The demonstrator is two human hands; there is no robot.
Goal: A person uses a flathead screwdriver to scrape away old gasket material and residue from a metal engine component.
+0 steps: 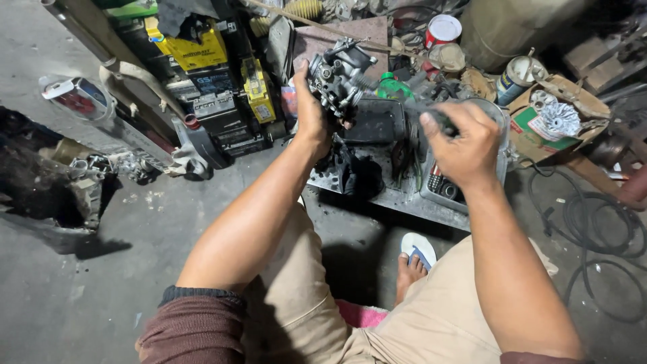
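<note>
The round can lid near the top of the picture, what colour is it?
White top with a red rim, on the round can lid; the head view shows it.

Single head-worn view, looking steeply down from close above, facing forward over the lap.

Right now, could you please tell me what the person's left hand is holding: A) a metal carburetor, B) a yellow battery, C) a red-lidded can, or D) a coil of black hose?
A: the left hand grips the grey metal carburetor above the work tray, while the right hand closes on a dark tool handle.
</note>
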